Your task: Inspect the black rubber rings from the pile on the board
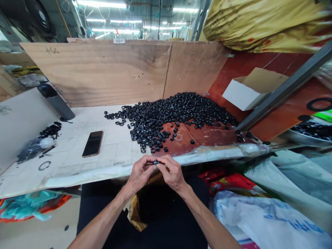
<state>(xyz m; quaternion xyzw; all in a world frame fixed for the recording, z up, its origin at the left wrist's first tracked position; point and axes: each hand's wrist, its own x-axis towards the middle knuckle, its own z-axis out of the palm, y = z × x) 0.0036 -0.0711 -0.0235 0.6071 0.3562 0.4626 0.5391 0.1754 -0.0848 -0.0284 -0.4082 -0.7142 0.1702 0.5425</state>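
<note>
My left hand [140, 174] and my right hand [173, 173] meet just in front of the table's near edge, fingertips pinched together on one small black ring part [156, 162]. Both hands are closed round it. A large heap of the same black ring parts [176, 110] lies on the table just beyond my hands, with loose ones scattered at its edges. Below my hands, over my lap, an open sack [153, 207] with a yellow rim shows a dark inside.
A dark phone [92, 143] lies flat on the table at left. A grey bottle [55, 100], a small pile of black parts [50, 130] and a plastic bag [33, 148] sit further left. A white cardboard box [249, 88] stands right. White sacks [272, 218] crowd the right.
</note>
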